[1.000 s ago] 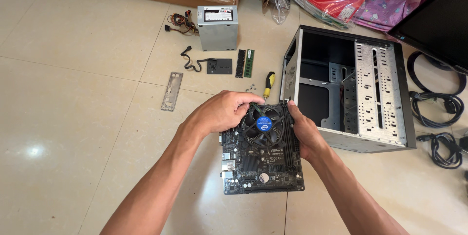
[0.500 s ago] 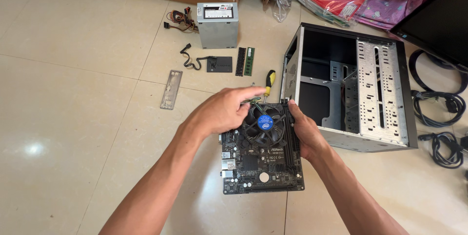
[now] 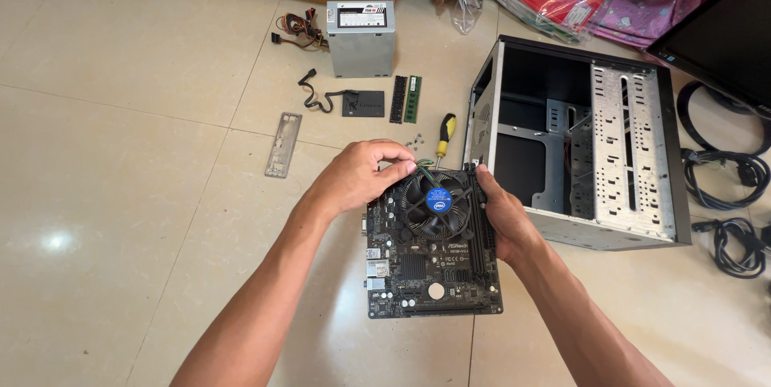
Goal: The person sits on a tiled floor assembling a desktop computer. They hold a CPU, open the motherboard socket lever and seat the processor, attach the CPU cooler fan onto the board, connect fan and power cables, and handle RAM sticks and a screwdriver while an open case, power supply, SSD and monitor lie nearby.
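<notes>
Bright even daylight, sharp focus, glare spot on floor tiles (image 3: 60,240)

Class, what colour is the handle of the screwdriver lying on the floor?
Yellow and black; the screwdriver shows best in the head view.

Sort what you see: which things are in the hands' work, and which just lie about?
In hand: motherboard, cooler fan, left hand, right hand.
Lying about: computer case, screwdriver, power supply, memory sticks, metal backplate, cables.
</notes>
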